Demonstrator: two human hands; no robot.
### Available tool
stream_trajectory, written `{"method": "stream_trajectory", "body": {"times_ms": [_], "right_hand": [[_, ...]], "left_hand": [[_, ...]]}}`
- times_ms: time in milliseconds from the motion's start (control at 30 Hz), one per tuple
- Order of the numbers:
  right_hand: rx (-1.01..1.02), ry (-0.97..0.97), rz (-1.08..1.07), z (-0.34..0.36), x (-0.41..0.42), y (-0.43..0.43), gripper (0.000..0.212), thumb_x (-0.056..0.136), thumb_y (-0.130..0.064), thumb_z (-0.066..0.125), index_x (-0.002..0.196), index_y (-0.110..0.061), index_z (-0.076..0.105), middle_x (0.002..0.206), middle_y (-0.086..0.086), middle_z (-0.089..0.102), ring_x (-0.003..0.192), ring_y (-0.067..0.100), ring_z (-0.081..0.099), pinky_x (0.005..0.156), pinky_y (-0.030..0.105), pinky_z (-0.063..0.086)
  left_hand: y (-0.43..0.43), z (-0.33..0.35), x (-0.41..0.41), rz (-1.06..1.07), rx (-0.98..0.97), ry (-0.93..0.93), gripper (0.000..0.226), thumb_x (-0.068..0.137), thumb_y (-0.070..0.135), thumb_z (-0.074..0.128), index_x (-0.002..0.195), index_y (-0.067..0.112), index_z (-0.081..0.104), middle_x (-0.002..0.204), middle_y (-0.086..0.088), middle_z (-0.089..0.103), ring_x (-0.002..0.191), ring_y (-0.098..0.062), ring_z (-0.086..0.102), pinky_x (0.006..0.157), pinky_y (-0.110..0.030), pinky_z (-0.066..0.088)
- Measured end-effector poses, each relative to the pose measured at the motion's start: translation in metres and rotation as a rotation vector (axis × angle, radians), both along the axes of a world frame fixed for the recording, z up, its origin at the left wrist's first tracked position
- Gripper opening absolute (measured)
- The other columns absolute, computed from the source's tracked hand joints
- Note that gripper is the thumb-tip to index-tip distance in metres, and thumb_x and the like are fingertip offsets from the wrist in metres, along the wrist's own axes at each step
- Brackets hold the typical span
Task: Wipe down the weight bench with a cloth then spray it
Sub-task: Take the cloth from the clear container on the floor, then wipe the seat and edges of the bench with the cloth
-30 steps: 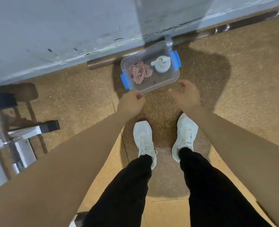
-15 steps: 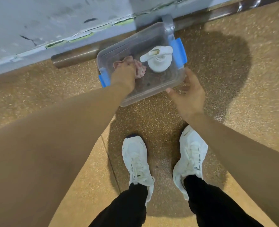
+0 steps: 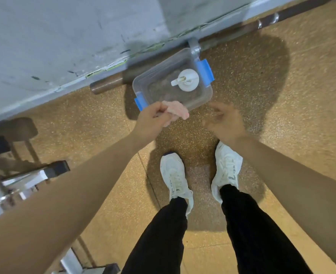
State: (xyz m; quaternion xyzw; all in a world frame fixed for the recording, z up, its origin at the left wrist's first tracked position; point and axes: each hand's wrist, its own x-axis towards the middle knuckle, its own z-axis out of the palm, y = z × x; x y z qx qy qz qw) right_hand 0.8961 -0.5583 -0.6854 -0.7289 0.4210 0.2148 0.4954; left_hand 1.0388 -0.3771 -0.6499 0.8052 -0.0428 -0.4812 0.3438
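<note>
at the far left edge, the grey metal frame of the weight bench [image 3: 24, 177] pokes into view, well apart from both hands. the left hand [image 3: 153, 119] is pinched shut on the crumpled pink cloth [image 3: 176, 112], which hangs just over the near rim of the clear plastic storage box with blue clips [image 3: 141, 86]. inside that box the white spray bottle [image 3: 187, 80] stands upright toward its right end. the right hand [image 3: 222, 120] hovers just beside the box's near right corner, fingers loosely curled around nothing. the bench lies down-left of the cloth, so the left hand is the nearer one and the carry goes that way. half a second ago the left hand was down inside the box on the cloth and the right hand steadied the box wall; now the cloth is lifted out and the right hand has let go.
</note>
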Motion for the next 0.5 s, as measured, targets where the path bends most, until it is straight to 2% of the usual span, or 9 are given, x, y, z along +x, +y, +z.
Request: {"method": "stream_trajectory", "body": {"times_ms": [67, 133, 200, 267, 367, 433, 500], "right_hand": [[0.094, -0.061, 0.004, 0.044, -0.009, 0.007, 0.063, 0.082, -0.017, 0.082, 0.140, -0.028, 0.057, 0.126, -0.007, 0.054, 0.094, 0.008, 0.058, 0.089, 0.026, 0.050], [0.196, -0.164, -0.005, 0.089, -0.017, 0.015, 0.066, 0.083, -0.010, 0.081, 0.140, -0.031, 0.054, 0.122, -0.018, 0.052, 0.103, 0.000, 0.056, 0.091, 0.020, 0.050], [0.263, -0.238, -0.047, 0.128, -0.027, 0.020, 0.056, 0.084, -0.006, 0.078, 0.132, -0.030, 0.059, 0.120, -0.021, 0.060, 0.107, -0.008, 0.058, 0.091, 0.016, 0.049], [0.257, -0.257, -0.130, 0.164, -0.040, 0.022, 0.035, 0.087, -0.007, 0.075, 0.118, -0.020, 0.070, 0.109, -0.006, 0.070, 0.095, 0.000, 0.065, 0.084, 0.019, 0.051], [0.206, -0.240, -0.320, 0.223, -0.067, 0.021, 0.006, 0.089, -0.011, 0.075, 0.094, -0.008, 0.074, 0.086, 0.005, 0.070, 0.071, 0.003, 0.057, 0.069, 0.016, 0.045], [0.214, -0.241, -0.463, 0.263, -0.088, 0.019, 0.018, 0.090, -0.020, 0.077, 0.089, -0.003, 0.071, 0.079, 0.014, 0.067, 0.069, 0.008, 0.055, 0.066, 0.019, 0.043], [0.235, -0.254, -0.589, 0.301, -0.110, 0.018, 0.026, 0.092, -0.022, 0.075, 0.083, 0.000, 0.066, 0.078, 0.023, 0.065, 0.070, 0.018, 0.054, 0.068, 0.028, 0.044]], "left_hand": [[-0.004, 0.042, -0.012, 0.031, -0.048, 0.040, 0.020, 0.100, 0.011, 0.058, 0.085, 0.024, 0.060, 0.081, 0.006, 0.061, 0.066, 0.003, 0.055, 0.061, -0.013, 0.044], [-0.008, 0.079, -0.023, 0.018, -0.073, 0.047, 0.018, 0.101, 0.011, 0.056, 0.088, 0.022, 0.060, 0.083, 0.006, 0.059, 0.070, 0.002, 0.054, 0.065, -0.014, 0.043], [-0.012, 0.115, -0.035, 0.018, -0.101, 0.080, 0.009, 0.101, 0.010, 0.056, 0.096, 0.013, 0.063, 0.086, 0.006, 0.060, 0.074, 0.003, 0.055, 0.068, -0.012, 0.043], [-0.018, 0.152, -0.048, 0.013, -0.119, 0.123, 0.013, 0.100, 0.016, 0.058, 0.106, 0.006, 0.065, 0.092, 0.002, 0.063, 0.082, -0.003, 0.058, 0.072, -0.018, 0.046], [-0.028, 0.208, -0.065, -0.050, -0.119, 0.152, 0.024, 0.098, 0.026, 0.060, 0.117, 0.012, 0.065, 0.108, 0.001, 0.068, 0.097, -0.008, 0.064, 0.083, -0.026, 0.051], [-0.034, 0.242, -0.074, -0.112, -0.121, 0.196, 0.038, 0.096, 0.025, 0.063, 0.133, 0.015, 0.059, 0.123, 0.000, 0.066, 0.110, -0.009, 0.065, 0.089, -0.027, 0.055], [-0.041, 0.270, -0.083, -0.239, -0.094, 0.228, 0.063, 0.089, 0.022, 0.066, 0.149, 0.024, 0.045, 0.131, 0.001, 0.060, 0.119, -0.012, 0.062, 0.095, -0.031, 0.056]]}}
